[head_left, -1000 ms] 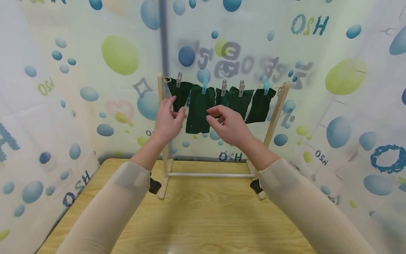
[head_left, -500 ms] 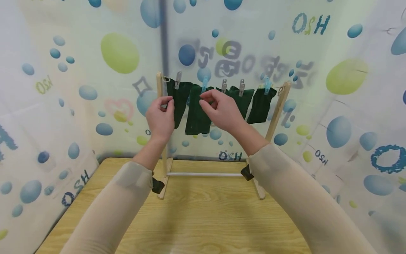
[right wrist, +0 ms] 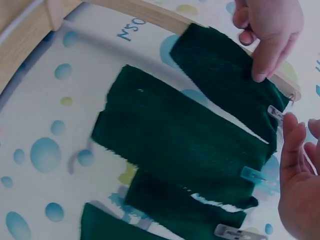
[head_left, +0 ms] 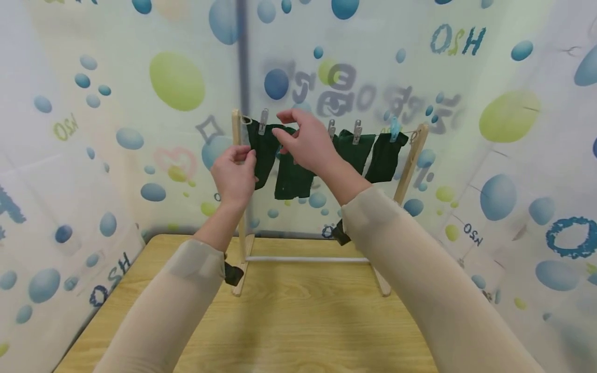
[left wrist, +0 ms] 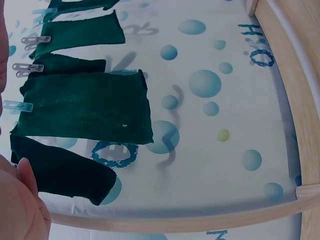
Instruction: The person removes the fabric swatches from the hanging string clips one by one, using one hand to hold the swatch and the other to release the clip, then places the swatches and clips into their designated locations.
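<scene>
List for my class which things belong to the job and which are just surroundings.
Job: dark green, roughly rectangular cloth pieces; slim grey plastic pegs; slim blue plastic pegs; pale wooden rack.

Surroundings: white bubble-printed curtain; yellowish wood-grain tabletop.

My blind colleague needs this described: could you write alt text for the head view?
A person's left hand and right hand are raised to a row of green cloths pegged between two wooden posts above a table. The left hand is by the left edge of the leftmost cloth; the right is in front of the next one.
</scene>
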### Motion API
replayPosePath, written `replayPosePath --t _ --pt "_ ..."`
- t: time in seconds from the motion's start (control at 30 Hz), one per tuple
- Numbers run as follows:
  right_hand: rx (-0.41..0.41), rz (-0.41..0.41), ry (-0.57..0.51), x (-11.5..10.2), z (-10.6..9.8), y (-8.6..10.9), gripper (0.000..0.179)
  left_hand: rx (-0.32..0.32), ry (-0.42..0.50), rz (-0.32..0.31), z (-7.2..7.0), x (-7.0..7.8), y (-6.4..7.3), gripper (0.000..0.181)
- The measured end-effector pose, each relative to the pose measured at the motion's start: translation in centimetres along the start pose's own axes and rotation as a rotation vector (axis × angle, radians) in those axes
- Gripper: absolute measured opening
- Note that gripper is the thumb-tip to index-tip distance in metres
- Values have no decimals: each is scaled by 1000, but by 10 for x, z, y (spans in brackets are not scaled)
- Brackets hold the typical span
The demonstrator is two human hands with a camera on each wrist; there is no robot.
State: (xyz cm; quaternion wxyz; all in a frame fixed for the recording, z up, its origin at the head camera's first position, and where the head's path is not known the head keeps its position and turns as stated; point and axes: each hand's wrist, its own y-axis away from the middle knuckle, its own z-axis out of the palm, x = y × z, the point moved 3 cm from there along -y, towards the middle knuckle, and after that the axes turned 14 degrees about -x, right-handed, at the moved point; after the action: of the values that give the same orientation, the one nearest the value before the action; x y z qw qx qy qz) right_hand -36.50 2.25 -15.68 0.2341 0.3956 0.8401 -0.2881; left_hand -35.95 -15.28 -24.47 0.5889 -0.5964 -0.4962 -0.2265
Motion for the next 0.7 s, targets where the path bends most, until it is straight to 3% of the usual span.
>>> replayPosePath --t 0.3,0.53,0.7 --pt "-69 77 5 -14 3 -22 62 -14 47 -28 -2 -4 1 24" --pt "-148 160 -67 -14 8 -36 71 -30 37 -43 -1 -5 2 26" --pt "-160 180 -153 -12 8 -44 75 -43 32 -42 -1 -2 2 27"
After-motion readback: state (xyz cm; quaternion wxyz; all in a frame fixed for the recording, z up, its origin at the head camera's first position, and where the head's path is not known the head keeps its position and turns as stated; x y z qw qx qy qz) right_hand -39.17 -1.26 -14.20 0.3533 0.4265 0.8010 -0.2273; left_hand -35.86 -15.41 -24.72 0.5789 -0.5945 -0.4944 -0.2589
